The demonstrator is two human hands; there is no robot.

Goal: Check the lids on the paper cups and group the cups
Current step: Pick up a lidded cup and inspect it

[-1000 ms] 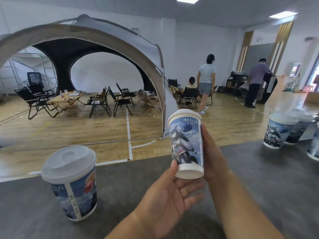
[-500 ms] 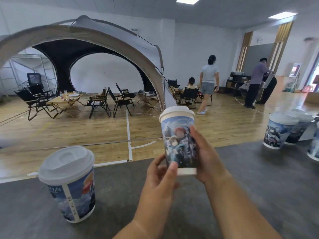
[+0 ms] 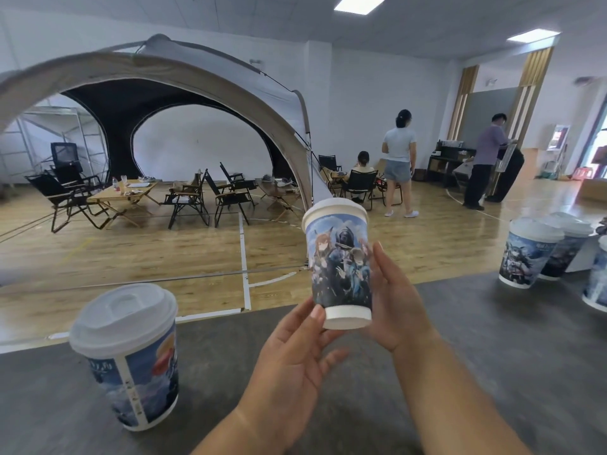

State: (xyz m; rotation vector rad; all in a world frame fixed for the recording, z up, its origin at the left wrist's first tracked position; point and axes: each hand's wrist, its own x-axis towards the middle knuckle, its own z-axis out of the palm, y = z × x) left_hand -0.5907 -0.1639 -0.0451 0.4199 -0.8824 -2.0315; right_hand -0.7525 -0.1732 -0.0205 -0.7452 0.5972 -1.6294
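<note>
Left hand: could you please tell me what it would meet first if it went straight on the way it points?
The held cup: the left hand points up and right, thumb touching the cup's base. Its lower fingers aim under the base toward the right hand, though depth is unclear.

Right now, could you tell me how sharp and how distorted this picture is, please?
Head view: the held cup is sharp; toward the edges the tent arch bows and the far-right cups lean; the wood floor behind them shows glare.
</note>
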